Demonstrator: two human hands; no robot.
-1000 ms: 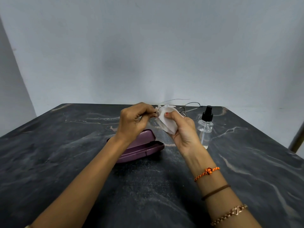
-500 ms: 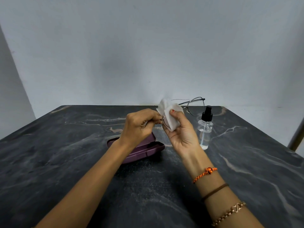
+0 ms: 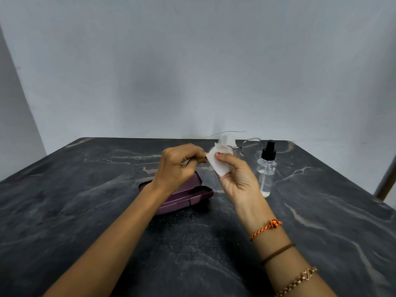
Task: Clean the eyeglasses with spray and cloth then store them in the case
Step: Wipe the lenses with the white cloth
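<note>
Thin wire-framed eyeglasses (image 3: pixel 251 143) are held in the air above the table's far middle. My left hand (image 3: pixel 179 166) pinches the frame's left end. My right hand (image 3: pixel 237 179) pinches a white cloth (image 3: pixel 220 160) folded around the left lens, thumb on the near side. The right lens and one temple arm stick out beyond the cloth. A purple glasses case (image 3: pixel 190 194) lies open on the dark marble table (image 3: pixel 85 211) beneath my left wrist, partly hidden by it. A clear spray bottle (image 3: pixel 266 170) with a black nozzle stands upright just right of my right hand.
A pale wall rises right behind the table's far edge. A slanted metal leg or post (image 3: pixel 385 179) shows past the table's right edge.
The glasses have tilted and shifted slightly while the cloth has rubbed over the left lens. Both hands stay near the same spot above the case.
</note>
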